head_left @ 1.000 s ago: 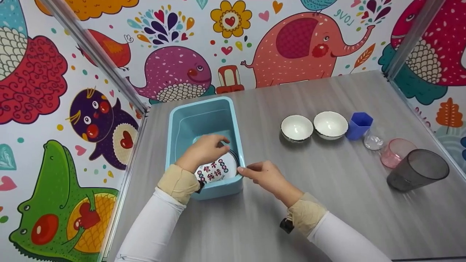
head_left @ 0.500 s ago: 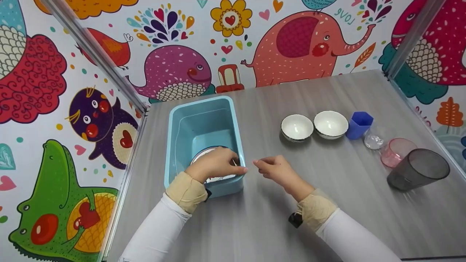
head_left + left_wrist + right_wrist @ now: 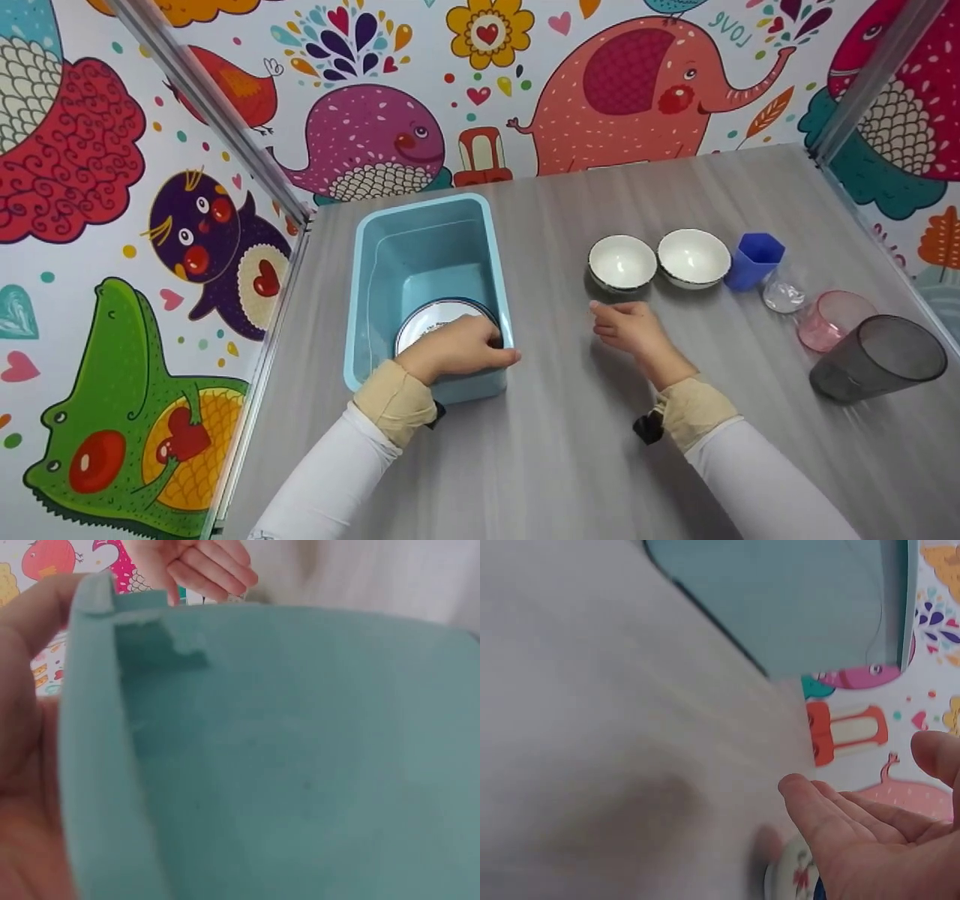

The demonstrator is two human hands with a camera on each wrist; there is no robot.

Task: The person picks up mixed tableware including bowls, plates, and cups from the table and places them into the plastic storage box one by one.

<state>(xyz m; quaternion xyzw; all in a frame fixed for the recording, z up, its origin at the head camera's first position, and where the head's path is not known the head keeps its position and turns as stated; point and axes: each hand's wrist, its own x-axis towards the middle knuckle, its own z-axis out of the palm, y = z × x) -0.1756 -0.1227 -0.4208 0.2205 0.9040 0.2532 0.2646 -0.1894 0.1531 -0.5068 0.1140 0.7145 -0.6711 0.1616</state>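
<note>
My left hand (image 3: 461, 349) is at the near right corner of a light blue plastic bin (image 3: 358, 300), gripping its rim with the fingers inside and the thumb over the right edge. In the left wrist view the bin's wall (image 3: 300, 750) fills most of the picture beside that hand. A round white plate (image 3: 427, 322) with a dark rim lies inside the bin, partly hidden by the hand. My right hand (image 3: 637, 334) is in the air over the table, holding nothing, fingers extended. Just beyond its fingertips stands a white bowl (image 3: 622, 262), its patterned side (image 3: 791, 870) showing in the right wrist view.
A second white bowl (image 3: 694, 259) stands right of the first. Farther right come a blue hexagonal cup (image 3: 754, 261), a small clear cup (image 3: 784, 294), a pink clear cup (image 3: 832, 321) and a tall grey tumbler (image 3: 877, 358). Walls with cartoon prints enclose the table.
My right hand has left the bin's rim and moved right toward the bowls. My left hand has shifted from over the plate to the bin's near right corner. The view has shifted slightly.
</note>
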